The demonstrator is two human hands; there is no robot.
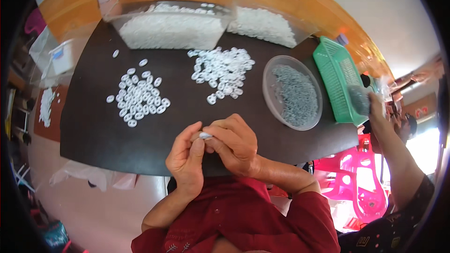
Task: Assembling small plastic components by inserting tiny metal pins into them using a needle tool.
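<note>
Close to the table's front edge, my left hand [188,157] and my right hand [236,144] meet. A small white oval plastic piece [205,135] is pinched between the fingertips of both. The fingers partly cover it, and whether a metal part is with it cannot be made out. Beyond my hands lie two heaps of similar white oval pieces with two openings each: a looser heap [140,96] on the left and a denser heap [225,70] in the middle. To the right stands a round plastic tub [268,91] containing many small grey metal parts, too fine to identify.
Two clear bins [176,33] [262,23] of white pieces line the far edge. A green basket [333,61] stands at the right. Another person's arm [396,154] reaches there, with a grey bundle [358,99] by its hand. A pink chair [370,201] is below the right edge.
</note>
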